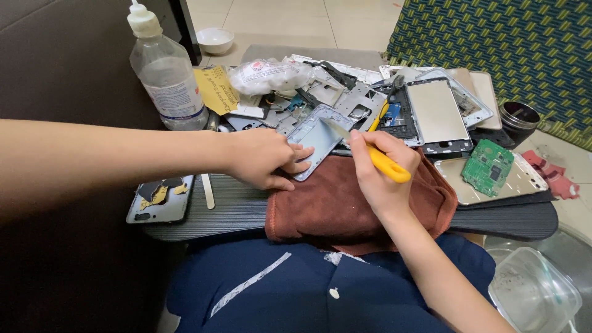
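Right grip (381, 161) clenched on a yellow-handled blade tool (364, 150), tip laid flat on the grey phone frame (317, 140). Left grip (266, 158) pins that frame by its near edge, on the brown cloth (333, 206) at the table's front edge. Best kept shallow, I judge: blade low, strokes away from the left fingers (297, 165), frame pressed firmly.

A clear plastic squeeze bottle (165, 71) stands upright at the desk's (234, 213) back left. A green circuit board (488, 167) lies right (on a metal phone back). A white bowl (214, 39) sits on the floor.
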